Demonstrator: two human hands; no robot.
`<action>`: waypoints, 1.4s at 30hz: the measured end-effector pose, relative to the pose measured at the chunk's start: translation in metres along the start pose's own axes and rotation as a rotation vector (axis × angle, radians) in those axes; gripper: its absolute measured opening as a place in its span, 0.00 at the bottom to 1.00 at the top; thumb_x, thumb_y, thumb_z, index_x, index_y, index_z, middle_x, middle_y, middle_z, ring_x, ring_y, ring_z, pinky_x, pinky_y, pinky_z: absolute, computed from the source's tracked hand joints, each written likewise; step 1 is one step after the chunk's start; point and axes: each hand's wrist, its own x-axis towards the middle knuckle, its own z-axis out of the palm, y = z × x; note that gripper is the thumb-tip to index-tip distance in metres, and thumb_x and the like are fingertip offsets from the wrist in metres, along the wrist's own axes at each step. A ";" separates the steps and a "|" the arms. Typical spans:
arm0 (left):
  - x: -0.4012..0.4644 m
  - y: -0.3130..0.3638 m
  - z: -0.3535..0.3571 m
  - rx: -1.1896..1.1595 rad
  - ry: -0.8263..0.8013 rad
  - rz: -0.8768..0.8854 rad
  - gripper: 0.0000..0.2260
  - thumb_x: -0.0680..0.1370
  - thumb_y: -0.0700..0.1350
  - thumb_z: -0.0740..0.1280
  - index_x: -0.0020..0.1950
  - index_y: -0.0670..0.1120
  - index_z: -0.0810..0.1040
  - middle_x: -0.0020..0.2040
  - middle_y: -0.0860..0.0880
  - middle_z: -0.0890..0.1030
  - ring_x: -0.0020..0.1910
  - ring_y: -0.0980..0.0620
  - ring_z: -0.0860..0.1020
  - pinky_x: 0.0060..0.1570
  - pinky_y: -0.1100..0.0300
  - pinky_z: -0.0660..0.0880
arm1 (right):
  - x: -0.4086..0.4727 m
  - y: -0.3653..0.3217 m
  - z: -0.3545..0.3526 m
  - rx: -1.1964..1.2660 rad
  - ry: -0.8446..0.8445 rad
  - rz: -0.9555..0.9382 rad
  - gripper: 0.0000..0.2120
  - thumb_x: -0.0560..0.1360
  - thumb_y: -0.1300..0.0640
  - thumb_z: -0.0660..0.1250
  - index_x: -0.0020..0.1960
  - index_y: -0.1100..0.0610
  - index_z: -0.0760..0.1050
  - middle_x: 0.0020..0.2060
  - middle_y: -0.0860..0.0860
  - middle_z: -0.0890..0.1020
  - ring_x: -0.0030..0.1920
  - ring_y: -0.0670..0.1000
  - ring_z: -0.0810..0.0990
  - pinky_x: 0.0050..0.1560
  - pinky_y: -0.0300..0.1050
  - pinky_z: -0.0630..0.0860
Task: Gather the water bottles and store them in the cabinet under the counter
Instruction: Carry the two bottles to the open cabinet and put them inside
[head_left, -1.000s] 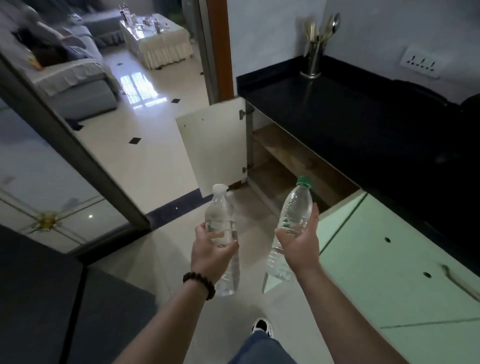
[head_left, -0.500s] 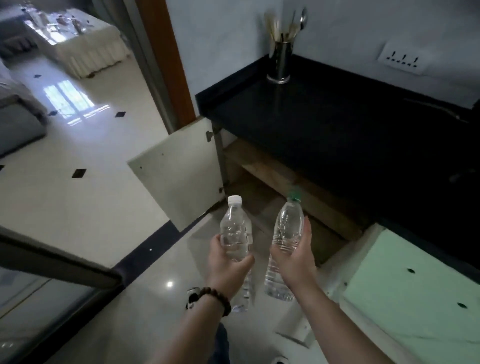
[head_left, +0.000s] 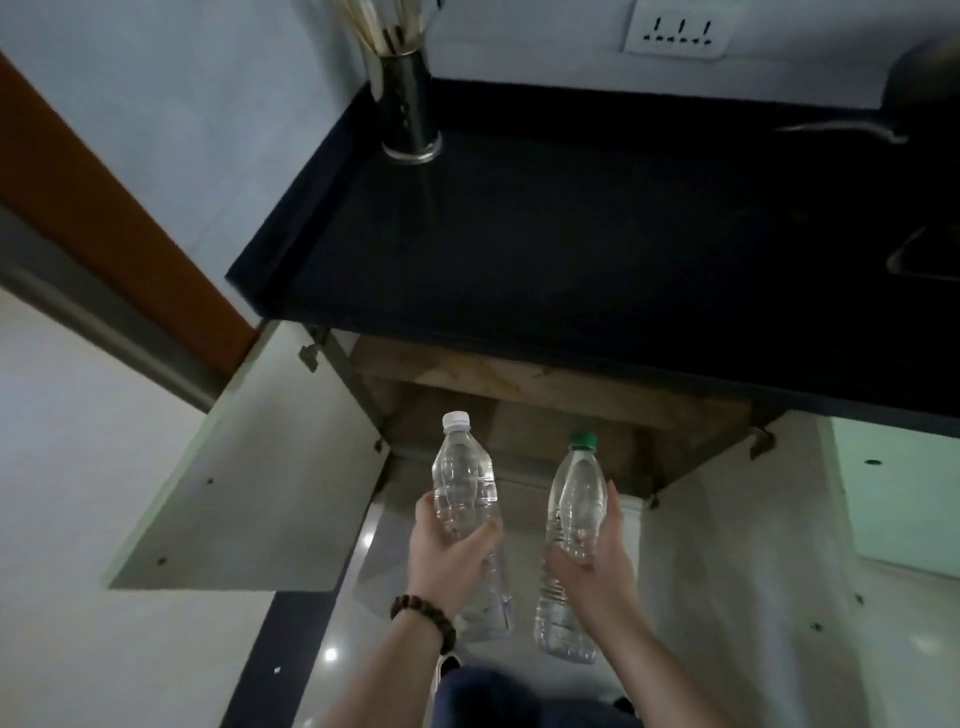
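Bottles up front: the white-capped bottle (head_left: 464, 488) in the left hand (head_left: 447, 561), green-capped bottle (head_left: 575, 512) in the right hand (head_left: 597, 558), both clamped tight. They've swung square onto the open cabinet (head_left: 519, 410) under the surface (head_left: 571, 249) — stowing looks next.

- White-cap bottle (head_left: 464, 499): clear plastic, cap on, near upright, lower centre of frame; you're gripping it mid-body.
- Green-cap bottle (head_left: 574, 525): clear plastic, cap on, top tilted slightly right, just right of the first, not touching it; also held mid-body.
- Cabinet (head_left: 545, 415): under the black counter, centre frame, both doors swung open, wooden shelf visible inside.
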 end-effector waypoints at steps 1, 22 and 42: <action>0.011 0.001 0.003 0.010 -0.016 -0.011 0.19 0.70 0.41 0.76 0.55 0.52 0.71 0.49 0.47 0.82 0.42 0.51 0.83 0.37 0.59 0.82 | 0.009 0.004 0.002 -0.004 0.016 0.015 0.46 0.71 0.63 0.69 0.75 0.38 0.44 0.61 0.39 0.64 0.50 0.40 0.71 0.41 0.33 0.69; 0.347 -0.038 0.144 0.102 -0.170 0.178 0.38 0.70 0.42 0.76 0.75 0.53 0.60 0.62 0.55 0.75 0.65 0.50 0.73 0.64 0.56 0.70 | 0.365 0.087 0.002 -0.019 0.204 -0.042 0.34 0.67 0.49 0.76 0.70 0.43 0.65 0.65 0.48 0.75 0.60 0.53 0.77 0.50 0.49 0.80; 0.299 -0.013 0.127 0.309 -0.200 0.158 0.37 0.75 0.53 0.71 0.79 0.54 0.54 0.77 0.53 0.61 0.72 0.53 0.65 0.67 0.58 0.67 | 0.319 0.048 0.001 0.025 0.232 -0.047 0.19 0.76 0.50 0.66 0.66 0.51 0.72 0.59 0.48 0.80 0.56 0.49 0.79 0.54 0.42 0.76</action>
